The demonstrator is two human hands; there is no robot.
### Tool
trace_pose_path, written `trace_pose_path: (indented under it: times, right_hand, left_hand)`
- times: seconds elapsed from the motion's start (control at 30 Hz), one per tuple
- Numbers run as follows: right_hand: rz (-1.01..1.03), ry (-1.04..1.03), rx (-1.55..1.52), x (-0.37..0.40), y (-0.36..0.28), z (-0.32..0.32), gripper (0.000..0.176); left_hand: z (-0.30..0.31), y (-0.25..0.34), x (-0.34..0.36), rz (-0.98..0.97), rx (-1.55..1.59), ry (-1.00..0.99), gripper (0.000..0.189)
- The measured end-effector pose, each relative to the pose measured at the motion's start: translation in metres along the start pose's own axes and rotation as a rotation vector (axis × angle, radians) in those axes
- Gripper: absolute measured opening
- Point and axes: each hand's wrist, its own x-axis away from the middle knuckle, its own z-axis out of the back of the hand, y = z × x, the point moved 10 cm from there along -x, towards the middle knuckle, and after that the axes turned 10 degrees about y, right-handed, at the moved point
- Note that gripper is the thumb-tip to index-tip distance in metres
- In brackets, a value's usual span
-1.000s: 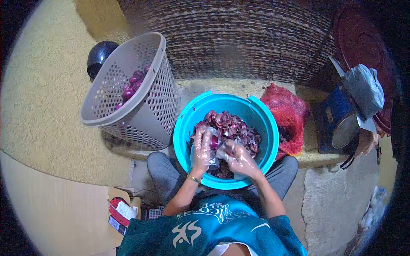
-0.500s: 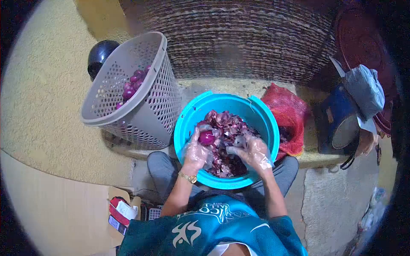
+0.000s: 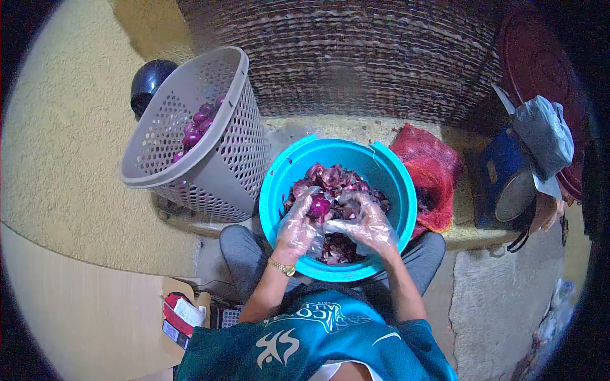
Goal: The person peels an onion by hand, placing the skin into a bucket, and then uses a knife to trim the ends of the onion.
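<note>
In the head view, my left hand (image 3: 297, 230), in a clear plastic glove, is closed around a shiny purple-red onion (image 3: 319, 207). My right hand (image 3: 370, 226), gloved the same way, is just to the right of it. Its thumb stretches toward the onion's lower side, and its fingers are curved and apart from the thumb. Both hands are over a turquoise tub (image 3: 408, 184) set between my legs. Beneath them in the tub lie dry onion skins (image 3: 340, 249) and several unpeeled onions (image 3: 330, 177).
A grey perforated basket (image 3: 238, 143) with several shiny purple onions (image 3: 198, 128) stands at the left. Right of the tub lies a red mesh sack (image 3: 427, 152). Farther right are a blue container (image 3: 499, 171) and a grey plastic-wrapped bundle (image 3: 543, 135). A wooden board (image 3: 82, 305) is lower left.
My left hand has moved slightly right and turned with the onion. My right hand has come left, from apart over the skins to close beside the onion.
</note>
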Motion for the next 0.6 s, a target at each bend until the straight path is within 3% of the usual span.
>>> trace_pose_path:
  times: [0.03,0.1,0.23,0.3,0.37,0.5,0.6]
  right_hand:
    - [0.0,0.0,0.0,0.001,-0.005,-0.003,0.059]
    - [0.182,0.08,-0.124,0.003,-0.033,-0.001,0.056]
    - [0.278,0.112,-0.061,-0.001,-0.028,-0.01,0.035]
    - [0.255,0.122,-0.166,0.0,-0.025,-0.009,0.027]
    - [0.046,0.008,-0.016,-0.001,0.004,-0.02,0.028]
    - [0.051,-0.068,-0.058,0.009,0.001,-0.021,0.033]
    - [0.004,-0.14,0.128,0.016,-0.007,-0.014,0.034]
  left_hand:
    - [0.001,0.0,0.002,-0.013,-0.014,0.024,0.031]
    - [0.0,-0.001,0.004,-0.027,-0.028,0.048,0.031]
    - [-0.001,0.002,0.005,-0.105,-0.063,0.06,0.032]
    - [0.0,0.001,0.004,-0.115,-0.073,0.041,0.032]
    - [0.009,0.001,0.001,-0.147,-0.098,0.072,0.035]
    - [0.013,0.007,-0.004,-0.151,-0.06,0.088,0.033]
    - [0.017,0.015,-0.007,-0.158,0.073,0.108,0.034]
